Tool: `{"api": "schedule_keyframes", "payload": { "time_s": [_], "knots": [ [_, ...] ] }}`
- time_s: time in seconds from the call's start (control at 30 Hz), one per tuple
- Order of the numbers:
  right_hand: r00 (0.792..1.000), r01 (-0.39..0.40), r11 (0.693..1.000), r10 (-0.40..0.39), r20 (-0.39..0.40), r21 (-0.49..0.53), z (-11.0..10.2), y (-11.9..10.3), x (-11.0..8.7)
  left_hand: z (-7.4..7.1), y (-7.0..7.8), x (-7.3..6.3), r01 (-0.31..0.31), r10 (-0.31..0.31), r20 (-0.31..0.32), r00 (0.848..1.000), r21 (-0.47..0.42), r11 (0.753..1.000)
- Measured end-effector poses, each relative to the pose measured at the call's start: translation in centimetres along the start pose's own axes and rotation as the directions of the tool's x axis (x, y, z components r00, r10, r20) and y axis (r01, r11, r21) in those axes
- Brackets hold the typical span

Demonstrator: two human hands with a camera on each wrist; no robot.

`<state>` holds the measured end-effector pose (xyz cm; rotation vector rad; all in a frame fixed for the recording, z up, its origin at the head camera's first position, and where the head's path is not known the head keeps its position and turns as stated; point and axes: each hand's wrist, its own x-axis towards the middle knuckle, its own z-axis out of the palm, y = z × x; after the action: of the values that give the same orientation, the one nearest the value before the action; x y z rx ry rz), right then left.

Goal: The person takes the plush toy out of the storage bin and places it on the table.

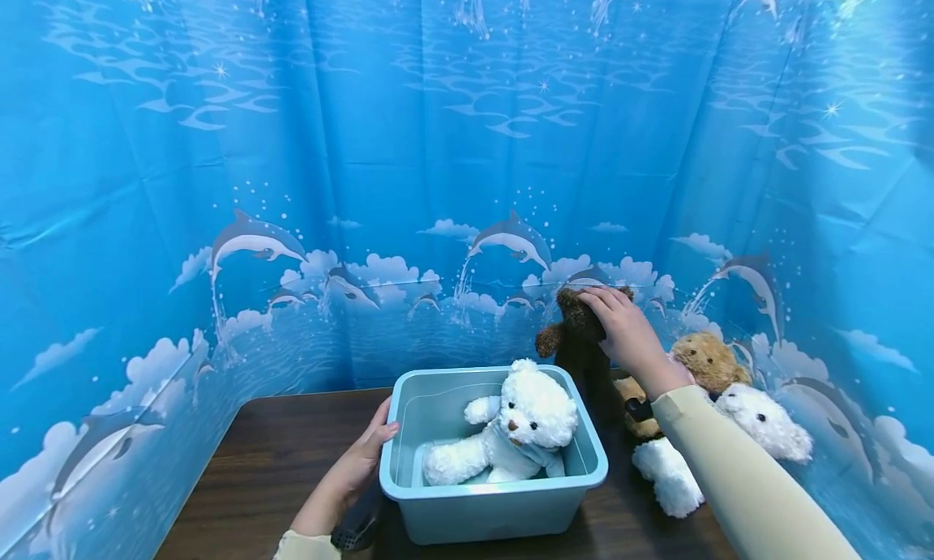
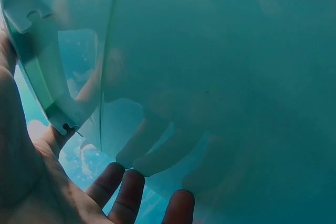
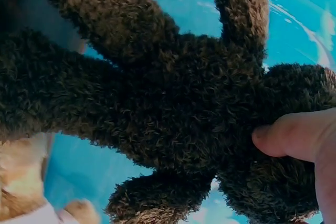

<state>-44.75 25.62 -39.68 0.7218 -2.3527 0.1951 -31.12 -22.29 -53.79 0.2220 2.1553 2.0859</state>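
Observation:
My right hand (image 1: 622,327) grips a dark brown teddy bear (image 1: 576,321) by its head, behind the bin's right rear corner. In the right wrist view, the thumb presses into the dark fur at the neck of the bear (image 3: 189,103), whose limbs spread outward. A light blue plastic bin (image 1: 496,511) stands on the table with a white teddy bear (image 1: 536,406) leaning back inside. At the bin's left side, my left hand (image 1: 361,455) holds the rim, thumb over the edge. In the left wrist view, its fingertips (image 2: 128,182) touch the outer wall.
To the right of the bin, under my right forearm, lie a tan teddy bear (image 1: 709,361) and a white plush toy (image 1: 766,422), partly hidden by the sleeve. The dark wooden table (image 1: 277,463) ends near a blue dolphin-print curtain (image 1: 379,179) at the back and sides.

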Motion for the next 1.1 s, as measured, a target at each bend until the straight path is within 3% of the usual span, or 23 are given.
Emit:
{"api": "schedule_keyframes", "payload": {
  "time_s": [0.2,0.6,1.1],
  "knots": [
    [0.991,-0.016,0.999,0.021,0.132,-0.037,3.1,0.2,-1.5,0.1,-0.1,0.1,0.03,-0.03,-0.013,0.999,0.02,0.999],
    [0.974,-0.18,0.984,0.179,0.137,-0.006,6.7,1.0,-4.8,0.3,-0.2,0.2,0.027,-0.027,-0.005,1.0,0.027,0.999],
    [0.956,-0.243,0.97,0.242,0.163,-0.013,9.0,0.5,-4.2,0.2,0.0,0.2,0.016,-0.016,0.0,1.0,0.029,0.999]
  ]
}}
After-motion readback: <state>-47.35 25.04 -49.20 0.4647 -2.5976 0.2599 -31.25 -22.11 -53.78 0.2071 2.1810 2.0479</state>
